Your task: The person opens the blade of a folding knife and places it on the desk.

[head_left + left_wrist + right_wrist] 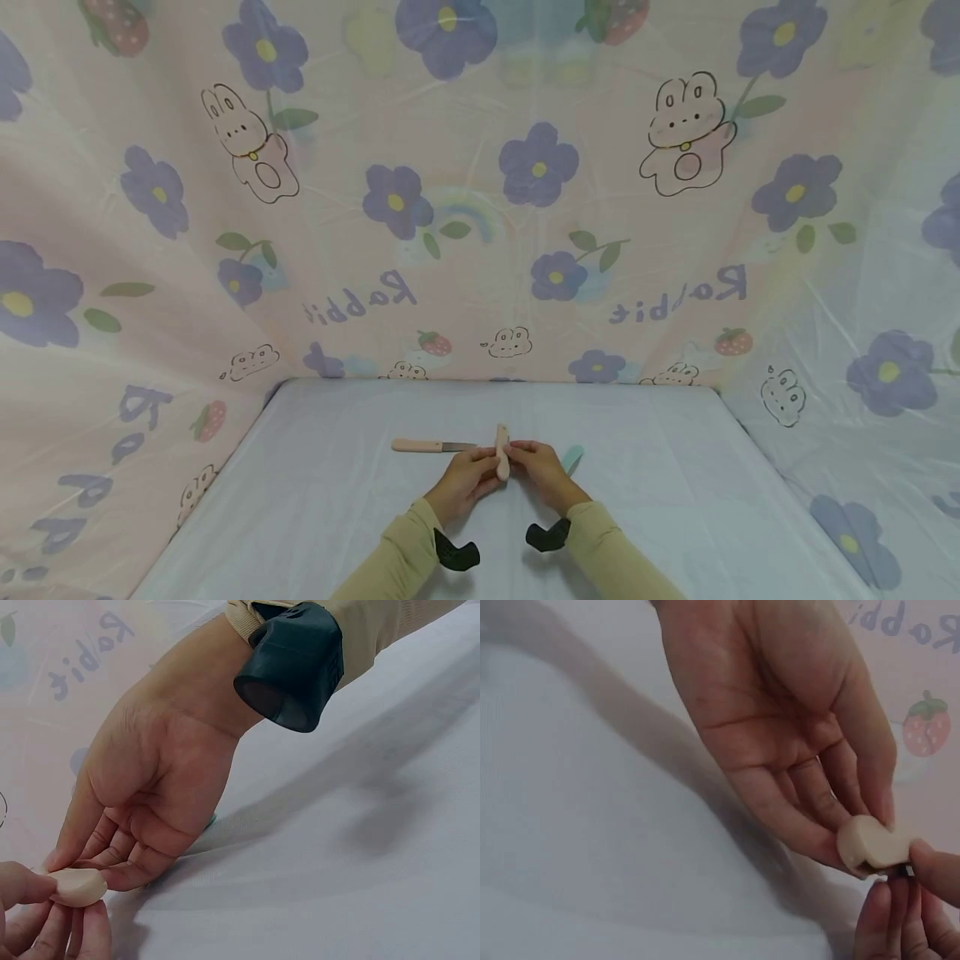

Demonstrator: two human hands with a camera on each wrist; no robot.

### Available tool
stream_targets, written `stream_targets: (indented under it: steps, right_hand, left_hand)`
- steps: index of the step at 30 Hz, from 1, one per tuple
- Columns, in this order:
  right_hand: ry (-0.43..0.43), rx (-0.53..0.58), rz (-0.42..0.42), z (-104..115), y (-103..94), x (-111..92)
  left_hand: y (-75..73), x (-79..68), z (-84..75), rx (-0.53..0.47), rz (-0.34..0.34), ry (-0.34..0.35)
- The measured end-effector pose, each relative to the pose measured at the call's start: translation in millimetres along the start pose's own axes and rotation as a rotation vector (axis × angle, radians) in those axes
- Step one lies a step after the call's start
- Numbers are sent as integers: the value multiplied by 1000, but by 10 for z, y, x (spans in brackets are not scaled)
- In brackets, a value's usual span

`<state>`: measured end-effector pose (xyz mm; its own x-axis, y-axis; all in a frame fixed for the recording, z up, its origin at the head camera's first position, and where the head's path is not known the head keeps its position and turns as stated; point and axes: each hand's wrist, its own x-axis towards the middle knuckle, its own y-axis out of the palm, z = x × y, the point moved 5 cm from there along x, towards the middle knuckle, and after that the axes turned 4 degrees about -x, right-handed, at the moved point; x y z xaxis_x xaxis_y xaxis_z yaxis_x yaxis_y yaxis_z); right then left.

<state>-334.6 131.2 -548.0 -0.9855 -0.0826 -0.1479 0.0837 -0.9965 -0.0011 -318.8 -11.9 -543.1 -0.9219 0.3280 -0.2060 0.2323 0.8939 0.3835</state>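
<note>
Both hands pinch one beige handle-shaped piece (502,454), rounded at the near end, held above the white table. In the right wrist view, the beige piece (877,844) has a dark opening and a bit of dark, shiny material on its underside. My left hand (463,483) grips it from the left with thumb and fingers. From the other side my right hand (543,473) holds it. A knife (420,446) with a beige handle lies behind the left hand, its blade tip hidden. Beside the right hand lies a teal-handled item (572,458), partly covered.
The white-covered table (300,500) stretches around the hands. Printed fabric (465,125) with flowers and rabbits hangs behind it and along both sides. A black wrist mount (457,552) sits on the left sleeve, and another mount (547,536) on the right.
</note>
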Motion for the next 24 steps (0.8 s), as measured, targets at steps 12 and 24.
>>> stream_targets:
  steps: [12,24]
  right_hand:
    - [56,97,156,35,115,-200]
    - [92,107,211,41,169,-447]
  left_hand:
    - [-67,-156,-28,47,10,6]
    - [-47,-414,-35,18,51,2]
